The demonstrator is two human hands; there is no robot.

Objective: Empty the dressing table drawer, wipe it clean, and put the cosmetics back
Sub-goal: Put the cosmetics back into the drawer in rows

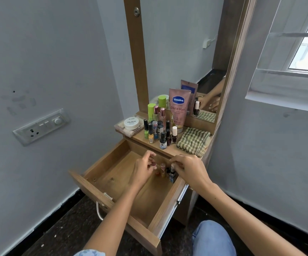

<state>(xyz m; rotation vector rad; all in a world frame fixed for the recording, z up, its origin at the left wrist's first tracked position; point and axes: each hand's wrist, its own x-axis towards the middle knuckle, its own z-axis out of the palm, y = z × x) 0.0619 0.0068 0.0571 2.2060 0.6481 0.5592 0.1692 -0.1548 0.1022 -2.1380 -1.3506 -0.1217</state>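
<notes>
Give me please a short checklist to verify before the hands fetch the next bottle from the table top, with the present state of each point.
1. Drawer pulled fully open: ok.
2. Bare drawer floor for more bottles: ok.
3. Small bottles in the drawer's far right corner upright: ok, as far as visible.
4. Left hand free: cannot tell; its fingers curl at a bottle cap.
5. Right hand free: cannot tell; its fingers are over the bottles.
6. Checked cloth out of the way: ok, beside the nail polish cluster.
</notes>
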